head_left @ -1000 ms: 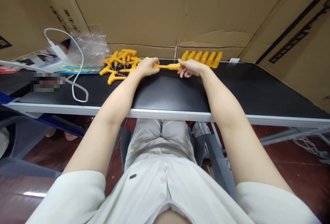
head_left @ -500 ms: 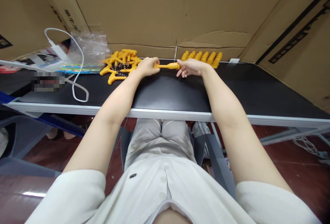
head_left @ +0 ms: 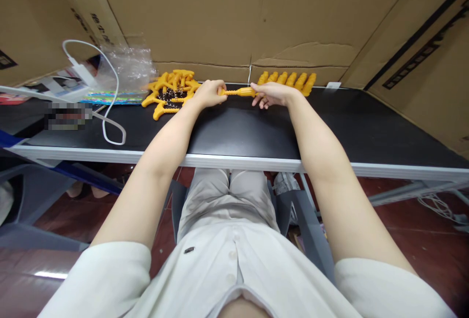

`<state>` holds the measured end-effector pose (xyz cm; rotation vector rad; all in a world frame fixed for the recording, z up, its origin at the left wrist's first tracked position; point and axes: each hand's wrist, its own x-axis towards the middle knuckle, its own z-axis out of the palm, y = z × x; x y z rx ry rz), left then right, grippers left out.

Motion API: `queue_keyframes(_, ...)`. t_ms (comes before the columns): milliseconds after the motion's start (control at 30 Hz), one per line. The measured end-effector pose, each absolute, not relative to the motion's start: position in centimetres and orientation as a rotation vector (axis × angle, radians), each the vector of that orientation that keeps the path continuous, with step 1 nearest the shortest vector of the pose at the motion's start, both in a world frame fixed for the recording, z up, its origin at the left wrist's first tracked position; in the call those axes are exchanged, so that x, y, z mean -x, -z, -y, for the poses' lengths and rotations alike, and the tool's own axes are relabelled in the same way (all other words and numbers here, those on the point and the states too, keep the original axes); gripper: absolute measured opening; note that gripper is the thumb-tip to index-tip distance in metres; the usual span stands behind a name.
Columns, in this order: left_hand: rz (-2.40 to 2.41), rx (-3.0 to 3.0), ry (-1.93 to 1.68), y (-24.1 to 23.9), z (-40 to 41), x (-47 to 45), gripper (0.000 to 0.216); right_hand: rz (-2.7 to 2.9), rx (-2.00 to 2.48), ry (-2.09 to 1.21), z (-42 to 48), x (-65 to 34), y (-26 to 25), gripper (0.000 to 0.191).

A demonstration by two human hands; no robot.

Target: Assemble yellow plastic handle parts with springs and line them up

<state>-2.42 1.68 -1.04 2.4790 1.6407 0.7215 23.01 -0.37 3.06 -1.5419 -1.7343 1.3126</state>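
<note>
Yellow threaded piece (head_left: 243, 92) was held over black tabletop (head_left: 242, 135): left hand (head_left: 210, 94) closed on one end, right hand (head_left: 273, 94) pinching the ribbed other. I judged the right's light pinch weakest; off-axis twisting could slip it loose.

Over the desk (head_left: 242, 137), we have a rod (head_left: 238, 92) lying crosswise between our left fingers (head_left: 221, 85) and our right fingers (head_left: 261, 101). Just left of our left fingers lies a heap of handles (head_left: 159, 110); farther left come a bag (head_left: 132, 66), then a cable (head_left: 117, 83). Behind our right fingers and on to their right runs a row of grips (head_left: 290, 82), with a tag (head_left: 332, 85) past its right end. Cardboard (head_left: 205, 20) stands behind all our fingers. Well below them, we have the floor (head_left: 414, 244).
</note>
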Motion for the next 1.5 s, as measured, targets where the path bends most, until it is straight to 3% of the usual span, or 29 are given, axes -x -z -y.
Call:
queue_keyframes(67, -1.654, -2.477, -0.71, 0.94, -1.56, 2.43, 0.038, 1.738, 1.485, -1.291, 0.4, -23.27, -3.09, 0.026)
queue_keyframes(400, -1.64, -2.484, -0.723, 0.8, -1.35, 2.35, 0.035, 1.757, 1.46, -1.286, -0.09, -23.67, -2.85, 0.027)
queue_keyframes(600, -1.6, -2.471, -0.753, 0.74, -1.42, 2.3, 0.033, 1.754, 1.493, -1.298, -0.05, -23.45, -2.84, 0.049)
queue_keyframes(1067, -1.656, -2.476, -0.7, 0.58, -1.22, 2.12, 0.041, 1.752, 1.568, -1.297, -0.26, -23.37, -2.51, 0.061)
queue_keyframes(1167, -1.675, -2.469, -0.675, 0.44, -1.04, 2.04, 0.04, 1.74, 1.535, -1.309, -0.03, -23.46, -2.6, 0.054)
queue_keyframes(1300, -1.644, -2.475, -0.685, 0.55, -1.27, 2.26, 0.037, 1.693, 1.462, -1.358, 0.15, -23.72, -2.63, 0.028)
queue_keyframes(1500, -1.6, -2.469, -0.712, 0.85, -1.73, 2.56, 0.038, 1.667, 1.447, -1.364, -0.02, -23.93, -2.57, 0.022)
